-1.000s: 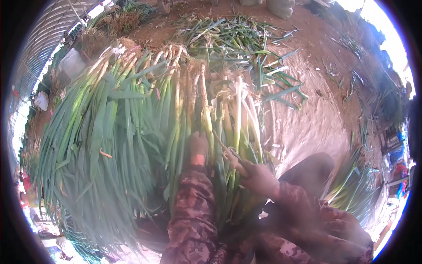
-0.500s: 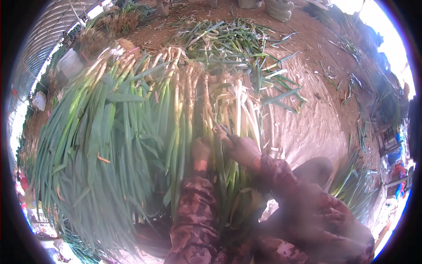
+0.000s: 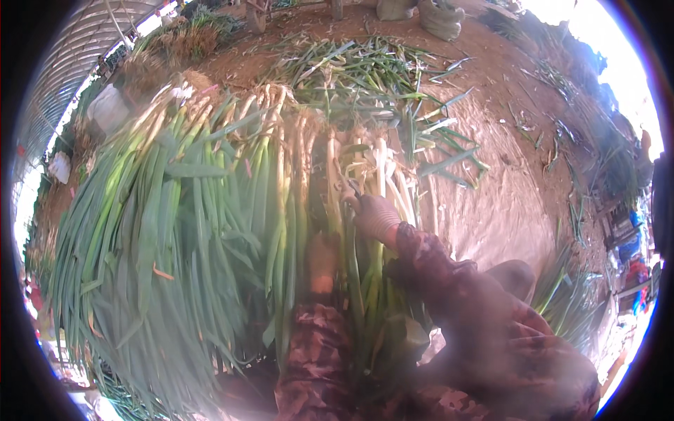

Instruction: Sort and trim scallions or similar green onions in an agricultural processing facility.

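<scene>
Head view. One long, pale-shafted, green-leaved allium stalk (image 3: 333, 158): centre of frame, upright. My left hand (image 3: 322, 256): below centre, blurred, at its green length; grip, I cannot tell. My right hand (image 3: 377, 216): right of centre, fingers curled beside the shaft; whether pinching it, I cannot tell. Broad heap of green-leaved stalks (image 3: 161, 238): left.

Sleeve (image 3: 319, 351): matt cloth, creased. Leaves (image 3: 189, 224): smooth, waxy-looking. White stalks (image 3: 381, 168): smooth, faint gloss. Ground sheet (image 3: 484, 217): crinkled, plastic-looking from where I stand, soft sheen. Soil (image 3: 484, 67): rough, matt. Sack (image 3: 441, 19): matt, wrinkled, cloth-like.
</scene>
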The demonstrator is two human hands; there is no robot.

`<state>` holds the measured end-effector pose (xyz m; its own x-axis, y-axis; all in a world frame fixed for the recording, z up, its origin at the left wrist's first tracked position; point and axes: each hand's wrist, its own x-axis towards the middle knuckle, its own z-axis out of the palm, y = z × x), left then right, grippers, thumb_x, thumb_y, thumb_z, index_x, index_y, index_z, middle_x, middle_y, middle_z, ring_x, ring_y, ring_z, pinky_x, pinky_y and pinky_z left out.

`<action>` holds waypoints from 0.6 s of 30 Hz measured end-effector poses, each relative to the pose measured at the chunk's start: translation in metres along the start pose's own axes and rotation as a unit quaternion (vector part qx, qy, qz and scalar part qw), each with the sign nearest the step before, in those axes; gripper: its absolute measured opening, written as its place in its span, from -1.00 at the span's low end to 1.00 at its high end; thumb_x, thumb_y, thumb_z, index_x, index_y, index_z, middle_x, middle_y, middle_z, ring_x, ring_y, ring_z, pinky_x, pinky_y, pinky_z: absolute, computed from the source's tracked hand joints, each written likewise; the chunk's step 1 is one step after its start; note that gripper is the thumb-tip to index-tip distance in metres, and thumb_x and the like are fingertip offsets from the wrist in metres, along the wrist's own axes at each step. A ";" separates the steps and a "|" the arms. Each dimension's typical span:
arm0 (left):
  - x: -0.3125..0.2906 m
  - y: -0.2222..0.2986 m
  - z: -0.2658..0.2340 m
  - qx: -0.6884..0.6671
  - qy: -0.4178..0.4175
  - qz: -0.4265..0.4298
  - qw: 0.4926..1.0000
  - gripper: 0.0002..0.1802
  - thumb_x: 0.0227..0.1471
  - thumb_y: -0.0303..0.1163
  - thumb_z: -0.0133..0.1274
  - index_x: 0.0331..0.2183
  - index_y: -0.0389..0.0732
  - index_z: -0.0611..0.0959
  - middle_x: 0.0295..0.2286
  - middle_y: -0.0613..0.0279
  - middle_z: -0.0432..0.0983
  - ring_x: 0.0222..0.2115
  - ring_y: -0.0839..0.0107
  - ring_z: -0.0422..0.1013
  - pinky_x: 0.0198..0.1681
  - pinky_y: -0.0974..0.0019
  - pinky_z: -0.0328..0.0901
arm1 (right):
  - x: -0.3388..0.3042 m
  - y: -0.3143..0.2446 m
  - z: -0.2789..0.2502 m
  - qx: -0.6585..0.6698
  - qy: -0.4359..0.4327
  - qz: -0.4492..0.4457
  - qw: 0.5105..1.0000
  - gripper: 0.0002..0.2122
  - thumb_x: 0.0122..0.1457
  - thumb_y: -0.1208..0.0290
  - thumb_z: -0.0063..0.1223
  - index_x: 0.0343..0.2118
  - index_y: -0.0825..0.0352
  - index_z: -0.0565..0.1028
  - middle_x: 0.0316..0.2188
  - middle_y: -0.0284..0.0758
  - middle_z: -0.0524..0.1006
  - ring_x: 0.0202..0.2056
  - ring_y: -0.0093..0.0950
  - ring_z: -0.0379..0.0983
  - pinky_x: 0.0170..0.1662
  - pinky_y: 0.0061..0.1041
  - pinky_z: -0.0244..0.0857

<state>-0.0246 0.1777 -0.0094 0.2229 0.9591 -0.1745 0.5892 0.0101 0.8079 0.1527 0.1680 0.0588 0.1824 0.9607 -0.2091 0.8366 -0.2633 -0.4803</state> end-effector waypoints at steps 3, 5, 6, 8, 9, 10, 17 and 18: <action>-0.002 -0.004 0.001 -0.016 0.000 -0.008 1.000 -0.54 0.03 -0.14 0.10 -0.19 -0.36 0.61 -0.36 -0.20 0.58 -0.30 -0.07 0.52 -0.20 0.07 0.34 | 0.008 -0.012 -0.016 -0.006 -0.001 0.012 1.000 -0.64 0.09 0.29 0.06 -0.04 0.26 0.49 -0.18 -0.01 0.55 -0.15 -0.06 0.52 -0.07 -0.17 0.39; -0.002 -0.012 0.006 -0.021 0.022 0.010 0.999 -0.57 0.04 -0.18 0.11 -0.20 -0.37 0.61 -0.37 -0.19 0.58 -0.30 -0.05 0.52 -0.19 0.09 0.33 | 0.015 -0.019 -0.025 -0.006 -0.004 0.041 0.999 -0.64 0.13 0.27 0.02 -0.01 0.24 0.47 -0.15 -0.02 0.54 -0.14 -0.08 0.53 -0.06 -0.19 0.39; -0.002 -0.016 0.009 -0.020 0.038 0.017 0.999 -0.58 0.05 -0.18 0.10 -0.21 -0.37 0.61 -0.36 -0.19 0.58 -0.29 -0.06 0.52 -0.18 0.09 0.33 | 0.023 -0.020 -0.024 0.023 0.027 0.046 0.998 -0.67 0.10 0.26 0.03 -0.09 0.28 0.51 -0.22 -0.01 0.56 -0.17 -0.07 0.53 -0.08 -0.19 0.38; -0.003 -0.018 0.013 -0.019 0.067 0.031 0.997 -0.59 0.06 -0.18 0.09 -0.22 -0.37 0.61 -0.35 -0.20 0.58 -0.27 -0.08 0.51 -0.17 0.08 0.32 | 0.038 -0.018 -0.023 0.055 0.066 0.048 0.995 -0.68 0.05 0.24 0.05 -0.21 0.35 0.57 -0.33 0.00 0.58 -0.22 -0.07 0.54 -0.11 -0.19 0.38; -0.002 -0.016 0.013 0.004 0.050 0.025 0.998 -0.58 0.06 -0.18 0.08 -0.22 -0.37 0.61 -0.35 -0.22 0.57 -0.26 -0.10 0.51 -0.16 0.07 0.32 | 0.045 -0.016 -0.026 0.058 0.076 0.045 0.994 -0.67 0.04 0.22 0.06 -0.25 0.38 0.59 -0.37 0.01 0.59 -0.24 -0.07 0.55 -0.12 -0.19 0.38; -0.001 -0.014 0.013 0.027 0.033 0.020 0.999 -0.58 0.07 -0.17 0.08 -0.22 -0.38 0.61 -0.34 -0.23 0.57 -0.25 -0.11 0.50 -0.16 0.07 0.32 | 0.052 -0.013 -0.032 0.035 0.065 0.032 0.997 -0.66 0.03 0.20 0.08 -0.25 0.39 0.59 -0.37 -0.01 0.59 -0.25 -0.09 0.55 -0.12 -0.20 0.38; -0.003 -0.019 0.006 0.018 0.001 0.008 1.000 -0.52 0.11 -0.12 0.01 -0.25 -0.45 0.59 -0.35 -0.31 0.54 -0.24 -0.19 0.47 -0.16 0.04 0.31 | 0.041 -0.007 -0.045 0.115 0.005 0.041 0.993 -0.63 0.02 0.17 0.11 -0.22 0.38 0.55 -0.38 -0.04 0.58 -0.29 -0.13 0.56 -0.15 -0.23 0.40; -0.004 -0.021 0.007 0.006 0.013 0.012 1.000 -0.51 0.11 -0.12 0.01 -0.25 -0.45 0.59 -0.35 -0.32 0.54 -0.24 -0.19 0.47 -0.16 0.04 0.31 | 0.033 -0.005 -0.044 0.125 -0.013 0.050 0.991 -0.63 0.02 0.18 0.11 -0.21 0.38 0.55 -0.38 -0.05 0.58 -0.30 -0.13 0.56 -0.16 -0.24 0.40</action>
<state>-0.0325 0.1718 -0.0295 0.2175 0.9659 -0.1406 0.5934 -0.0165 0.8048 0.1771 0.2045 0.0918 0.2424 0.9270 -0.2864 0.6598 -0.3739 -0.6519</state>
